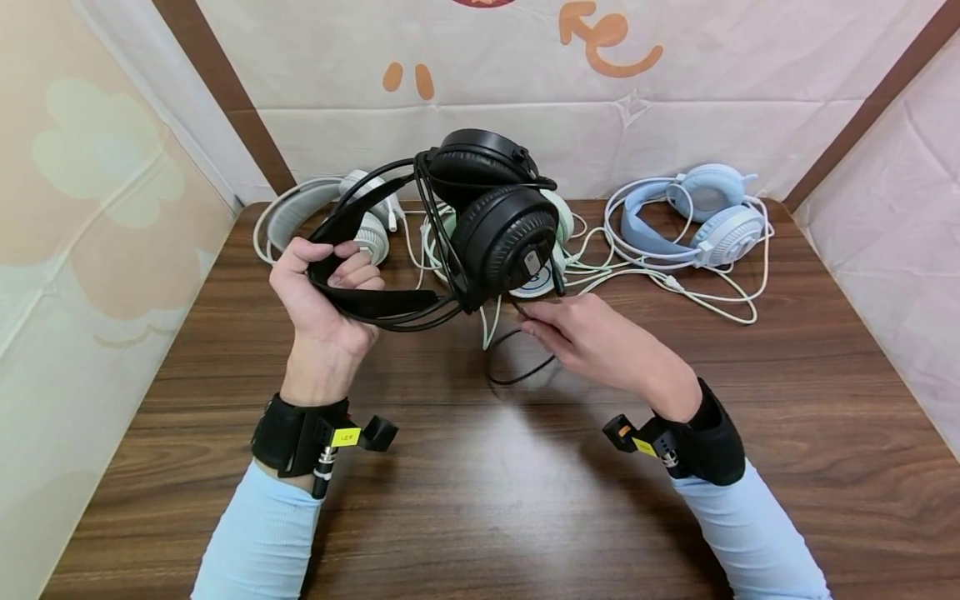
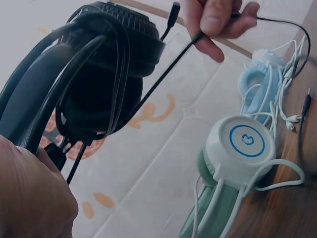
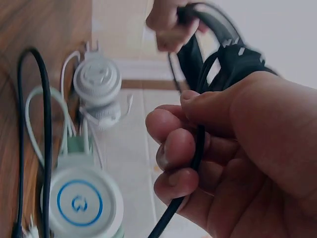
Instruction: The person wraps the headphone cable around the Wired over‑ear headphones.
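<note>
My left hand (image 1: 326, 292) grips the headband of a black headset (image 1: 498, 237), holding it up over the table with both ear cups pointing right. Loops of its black cable wrap around the headband and cups. Just below the cups, my right hand (image 1: 600, 342) pinches the loose part of the black cable (image 3: 199, 144) between thumb and fingers. From there the cable hangs in a loop, and its plug (image 2: 307, 101) dangles near the tabletop in the left wrist view. A short black microphone boom (image 2: 171, 22) sticks out from one cup.
Along the back of the wooden table (image 1: 465, 500) lie a white-and-grey headset (image 1: 300, 212) at left, a white-and-green headset (image 2: 242, 144) behind the black one, and a light blue headset (image 1: 675, 221) at right. White cables (image 1: 712, 296) tangle between them. A printed cloth (image 1: 525, 83) hangs behind.
</note>
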Action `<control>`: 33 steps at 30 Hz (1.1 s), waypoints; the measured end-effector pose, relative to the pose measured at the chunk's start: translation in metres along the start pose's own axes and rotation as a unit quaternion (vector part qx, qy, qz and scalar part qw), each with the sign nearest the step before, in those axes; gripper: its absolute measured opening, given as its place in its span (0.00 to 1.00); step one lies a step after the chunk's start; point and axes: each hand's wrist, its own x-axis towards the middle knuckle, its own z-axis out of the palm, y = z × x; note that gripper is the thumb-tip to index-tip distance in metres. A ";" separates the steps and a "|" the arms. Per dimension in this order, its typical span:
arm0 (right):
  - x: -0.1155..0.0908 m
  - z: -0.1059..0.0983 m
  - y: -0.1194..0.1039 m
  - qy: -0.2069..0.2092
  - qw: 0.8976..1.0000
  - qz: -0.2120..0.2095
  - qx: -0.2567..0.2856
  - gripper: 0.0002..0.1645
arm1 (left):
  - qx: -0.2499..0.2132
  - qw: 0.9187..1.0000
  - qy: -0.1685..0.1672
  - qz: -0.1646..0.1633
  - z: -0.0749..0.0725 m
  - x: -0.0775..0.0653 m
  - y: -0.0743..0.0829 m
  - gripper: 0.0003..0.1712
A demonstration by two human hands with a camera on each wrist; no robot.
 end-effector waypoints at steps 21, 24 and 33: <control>-0.006 0.011 -0.057 0.009 0.994 -0.071 -0.079 0.07 | 0.033 0.997 0.030 0.062 0.001 0.001 -0.005 0.05; -0.007 0.008 -0.058 0.012 0.995 -0.066 -0.078 0.07 | 0.071 0.994 0.009 0.078 0.001 0.001 -0.006 0.09; -0.011 0.003 -0.062 0.010 0.995 -0.054 -0.085 0.11 | 0.170 0.976 -0.041 0.131 0.002 0.001 -0.008 0.20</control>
